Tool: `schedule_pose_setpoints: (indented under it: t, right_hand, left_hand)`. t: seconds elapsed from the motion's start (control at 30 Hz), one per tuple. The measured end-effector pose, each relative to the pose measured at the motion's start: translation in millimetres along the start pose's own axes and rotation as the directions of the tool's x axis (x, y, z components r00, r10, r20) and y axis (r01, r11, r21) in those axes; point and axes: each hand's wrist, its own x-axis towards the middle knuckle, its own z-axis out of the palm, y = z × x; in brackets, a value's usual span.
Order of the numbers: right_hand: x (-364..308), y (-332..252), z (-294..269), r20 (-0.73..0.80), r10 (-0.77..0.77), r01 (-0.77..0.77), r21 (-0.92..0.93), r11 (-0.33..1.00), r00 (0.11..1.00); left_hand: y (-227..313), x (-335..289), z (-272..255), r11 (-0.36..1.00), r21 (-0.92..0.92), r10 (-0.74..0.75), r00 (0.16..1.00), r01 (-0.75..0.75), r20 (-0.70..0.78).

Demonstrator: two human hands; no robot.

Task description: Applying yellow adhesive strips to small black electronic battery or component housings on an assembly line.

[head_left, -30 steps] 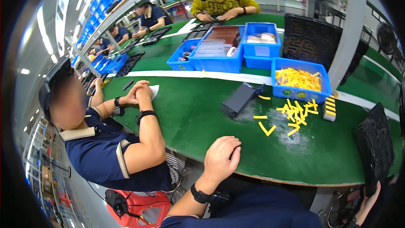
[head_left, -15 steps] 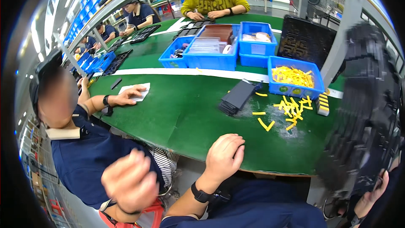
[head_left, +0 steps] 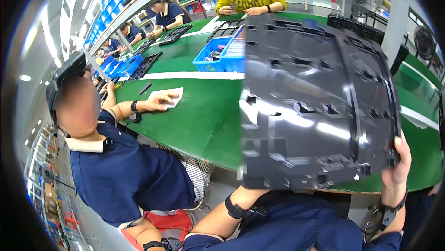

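A large black moulded plastic tray with several recesses is held up close in front of me, tilted, and fills the middle and right of the view. My right hand grips its lower right corner, fingers wrapped over the edge. My left forearm, with a black wrist strap, reaches up under the tray's lower left edge. The left hand itself is hidden behind the tray, so its grip cannot be seen.
The green table runs behind the tray. A co-worker in a navy shirt sits at my left with a hand on a white sheet. Blue bins and black trays lie farther back, with other people seated across.
The black tray has swung from the far right up in front of me and now hides the yellow parts and the right blue bin. The co-worker's raised hand has dropped out of view.
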Motion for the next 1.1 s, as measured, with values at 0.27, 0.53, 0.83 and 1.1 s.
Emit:
schedule_pose_setpoints:
  t: [0.27, 0.53, 0.83, 1.1]
  right_hand:
    - [130, 35, 125, 0.317, 0.090, -0.129, 0.105, 0.986, 0.944]
    - [232, 120, 221, 0.217, 0.074, -0.093, 0.077, 0.993, 0.973]
    - [179, 95, 154, 0.381, 0.303, -0.137, -0.405, 0.904, 0.874]
    - [95, 42, 36, 0.333, 0.199, -0.048, -0.411, 0.911, 0.921]
  left_hand:
    - [32, 33, 5, 0.773, 0.526, 0.411, 0.912, -0.354, 0.010]
    - [35, 35, 13, 0.773, 0.524, 0.398, 0.917, -0.357, 0.037]
    - [30, 34, 7, 0.776, 0.525, 0.384, 0.922, -0.350, 0.046]
    - [31, 32, 6, 0.756, 0.558, 0.391, 0.920, -0.342, 0.035]
